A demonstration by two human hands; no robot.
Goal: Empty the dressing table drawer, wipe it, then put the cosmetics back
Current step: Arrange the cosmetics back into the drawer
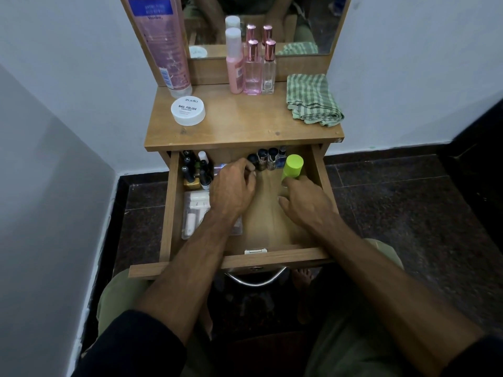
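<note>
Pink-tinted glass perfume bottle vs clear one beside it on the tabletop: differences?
The pink-tinted square glass perfume bottle is wider; the clear square glass perfume bottle is slimmer. The pink-tinted bottle stands left, next to the opaque pink spray bottle; the clear bottle stands right, nearer the green striped cloth. Both stand upright before the mirror, with rose-gold caps.

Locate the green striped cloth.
The green striped cloth lies folded on the dressing table top, back right corner, right of the clear perfume bottle.

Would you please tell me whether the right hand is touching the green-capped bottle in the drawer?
Touching. The head view shows the right hand with its fingers wrapped round the green-capped bottle, no gap visible.
</note>
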